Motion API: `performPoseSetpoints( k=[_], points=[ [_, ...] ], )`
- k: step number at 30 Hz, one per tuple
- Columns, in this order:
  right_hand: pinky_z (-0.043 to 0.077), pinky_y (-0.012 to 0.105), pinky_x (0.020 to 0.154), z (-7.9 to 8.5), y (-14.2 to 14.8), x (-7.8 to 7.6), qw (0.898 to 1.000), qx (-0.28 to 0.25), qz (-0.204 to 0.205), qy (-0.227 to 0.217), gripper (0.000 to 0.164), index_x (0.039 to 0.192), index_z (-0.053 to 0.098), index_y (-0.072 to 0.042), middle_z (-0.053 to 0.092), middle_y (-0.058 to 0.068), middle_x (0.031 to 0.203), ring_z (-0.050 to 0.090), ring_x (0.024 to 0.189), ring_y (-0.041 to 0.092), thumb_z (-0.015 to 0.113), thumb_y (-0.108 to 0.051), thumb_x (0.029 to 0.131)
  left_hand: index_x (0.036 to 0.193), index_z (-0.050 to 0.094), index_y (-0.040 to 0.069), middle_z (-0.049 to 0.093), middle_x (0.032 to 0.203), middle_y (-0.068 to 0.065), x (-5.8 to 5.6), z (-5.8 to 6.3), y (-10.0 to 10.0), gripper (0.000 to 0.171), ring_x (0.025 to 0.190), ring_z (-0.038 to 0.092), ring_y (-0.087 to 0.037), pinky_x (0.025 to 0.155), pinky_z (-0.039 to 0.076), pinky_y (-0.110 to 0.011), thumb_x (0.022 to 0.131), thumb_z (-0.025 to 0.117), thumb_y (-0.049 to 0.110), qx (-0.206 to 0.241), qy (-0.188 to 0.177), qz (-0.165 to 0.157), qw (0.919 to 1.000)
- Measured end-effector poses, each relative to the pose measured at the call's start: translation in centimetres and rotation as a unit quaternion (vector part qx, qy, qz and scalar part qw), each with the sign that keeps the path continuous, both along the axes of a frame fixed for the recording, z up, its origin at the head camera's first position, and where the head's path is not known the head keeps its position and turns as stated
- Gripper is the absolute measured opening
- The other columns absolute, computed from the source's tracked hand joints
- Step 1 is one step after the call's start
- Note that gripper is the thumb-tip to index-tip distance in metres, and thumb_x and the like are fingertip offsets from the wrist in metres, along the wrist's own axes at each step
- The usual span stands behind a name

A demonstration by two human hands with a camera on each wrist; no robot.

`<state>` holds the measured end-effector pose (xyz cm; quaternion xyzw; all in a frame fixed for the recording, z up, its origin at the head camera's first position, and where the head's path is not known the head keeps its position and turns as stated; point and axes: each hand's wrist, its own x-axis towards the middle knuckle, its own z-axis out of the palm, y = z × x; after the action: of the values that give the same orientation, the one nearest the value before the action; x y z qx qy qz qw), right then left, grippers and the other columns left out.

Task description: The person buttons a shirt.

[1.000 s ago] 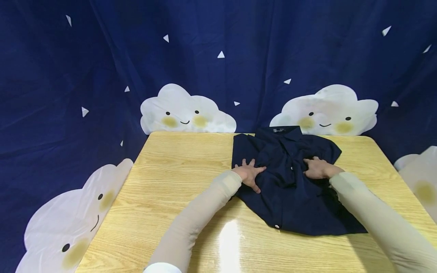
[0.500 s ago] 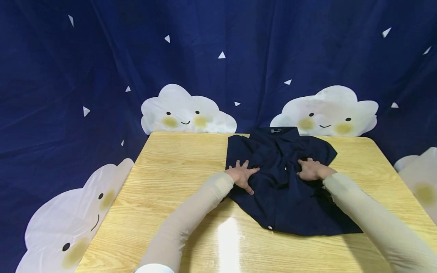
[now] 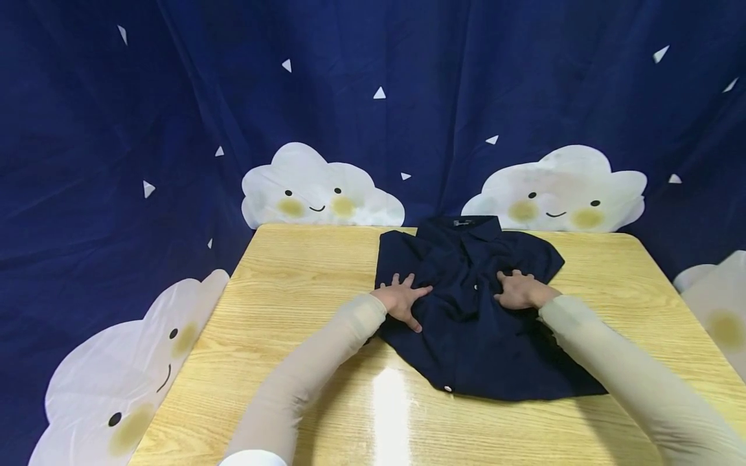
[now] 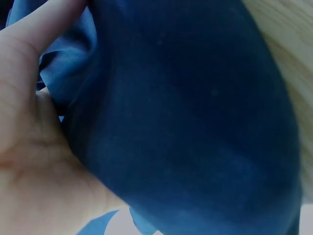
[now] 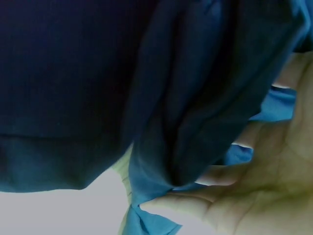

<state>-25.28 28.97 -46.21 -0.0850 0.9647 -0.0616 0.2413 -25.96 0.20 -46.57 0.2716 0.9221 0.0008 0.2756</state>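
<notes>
A dark navy button-up shirt (image 3: pixel 466 343) lies spread on the wooden table, its collar (image 3: pixel 460 226) at the back edge. The left hand (image 3: pixel 402 301) rests on the shirt's left side, fingers spread wide. On the right half of the chest, the right hand (image 3: pixel 517 290) presses down on the cloth with its fingers spread. Bunched folds run between the two hands, beside a small white button (image 3: pixel 475 287). In the left wrist view, navy cloth (image 4: pixel 186 117) hides most of the left fingers. The right wrist view shows the right fingers (image 5: pixel 222 175) against the draped cloth, tips partly hidden.
Light wood grain shows on the table (image 3: pixel 291 272) left of the shirt and along its front. Behind stands a dark blue curtain (image 3: pixel 373 39) printed with smiling white clouds (image 3: pixel 320 175). Beige sleeves (image 3: pixel 315 362) cover both forearms.
Both hands have slid the shirt leftward across the table, keeping about the same distance from each other. The collar and hem have shifted left with them.
</notes>
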Motion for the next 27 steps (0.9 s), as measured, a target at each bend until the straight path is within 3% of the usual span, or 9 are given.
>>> performPoseSetpoints(
  k=[9, 18, 27],
  points=[
    [0.026, 0.066, 0.096, 0.1, -1.4, 0.1, 1.0, 0.015, 0.025, 0.012, 0.065, 0.142, 0.026, 0.011, 0.027, 0.043, 0.136, 0.026, 0.121, 0.063, 0.049, -0.029, 0.097, 0.15, 0.009, 0.042, -0.001, 0.158, -0.004, -0.2, -0.3, -1.3, 0.1, 0.142, 0.0, -0.037, 0.108, 0.015, -0.057, 0.074, 0.071, 0.058, -0.007, 0.008, -0.008, 0.9999],
    [0.027, 0.064, 0.098, -0.2, -2.7, 0.0, 0.998, 0.027, 0.046, 0.037, 0.064, 0.142, 0.028, 0.01, 0.031, 0.041, 0.136, 0.028, 0.123, 0.059, 0.049, -0.03, 0.097, 0.151, 0.008, 0.04, -0.002, 0.158, -0.006, -0.2, 0.1, -3.0, 0.1, 0.142, -0.001, -0.037, 0.107, 0.015, -0.058, 0.075, 0.071, 0.058, -0.003, 0.006, -0.011, 0.9999],
    [0.027, 0.065, 0.097, -0.2, -3.6, -0.1, 0.998, 0.03, 0.051, 0.029, 0.064, 0.142, 0.028, 0.01, 0.032, 0.04, 0.136, 0.029, 0.123, 0.059, 0.048, -0.031, 0.098, 0.151, 0.01, 0.039, -0.001, 0.158, -0.007, -0.1, 0.0, -3.7, 0.1, 0.141, -0.001, -0.038, 0.107, 0.015, -0.059, 0.075, 0.072, 0.056, 0.004, 0.003, -0.013, 0.9999]
  ],
)
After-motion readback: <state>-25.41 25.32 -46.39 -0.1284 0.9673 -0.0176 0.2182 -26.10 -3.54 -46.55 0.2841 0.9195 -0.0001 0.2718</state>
